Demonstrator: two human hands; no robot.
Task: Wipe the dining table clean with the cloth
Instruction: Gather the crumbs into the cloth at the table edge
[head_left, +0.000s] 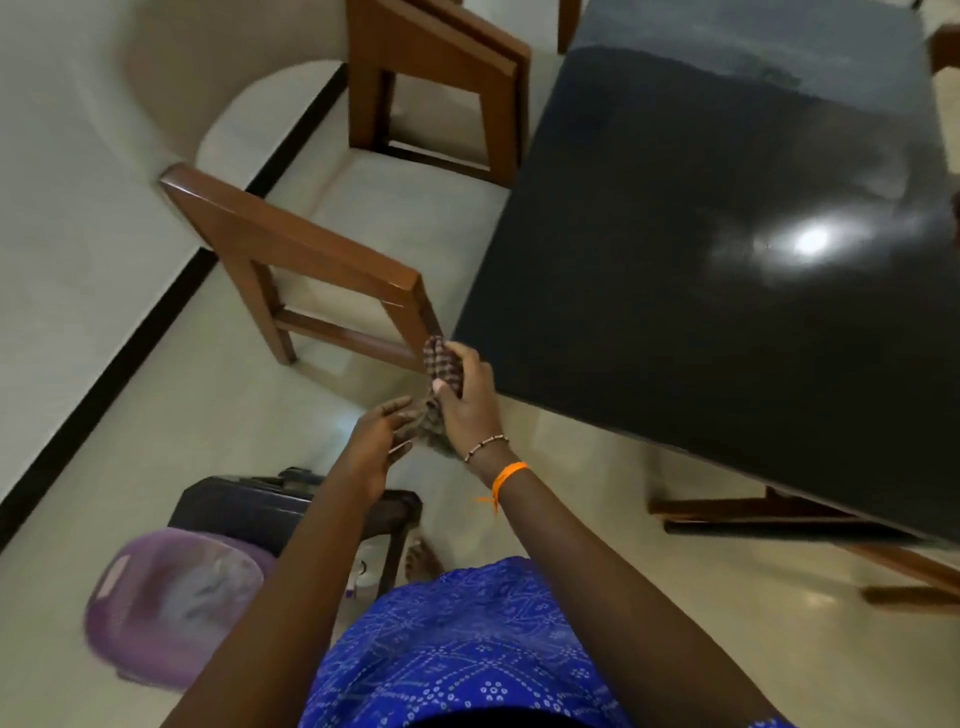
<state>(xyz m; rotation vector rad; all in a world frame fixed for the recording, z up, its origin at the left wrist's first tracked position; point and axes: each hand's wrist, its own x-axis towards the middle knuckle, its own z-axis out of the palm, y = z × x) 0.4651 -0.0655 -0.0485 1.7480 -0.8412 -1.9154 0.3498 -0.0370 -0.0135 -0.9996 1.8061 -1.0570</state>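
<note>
As the frame is motion-blurred, fine detail is soft; readout runs left to right.

Far left: one purple plastic tub (171, 605) on the floor, one dark stool (270, 506) beside it.
Chairs: two wooden chairs in full view, near chair (306, 270) and far chair (436, 88), both pulled back from the table; bits of more wood show at the right edge, count unclear.
Left hand (376, 441): fingers straight and spread, holding nothing, fingertips at the cloth's lower end.
Cloth (442, 364): one, checked, bunched up; in the air just off the table's near-left corner, not on the top.
Right hand (470, 402): fingers and thumb curled round the cloth, gripping it.
Dining table (701, 234): one, dark glossy top, light glare on it.
Key relation: the tabletop lies right of and ahead of the cloth; its long axis runs away from the person. Right hand is the nearer one.
Judgement: wiping not started; next move likely carries the cloth rightward onto the top.
</note>
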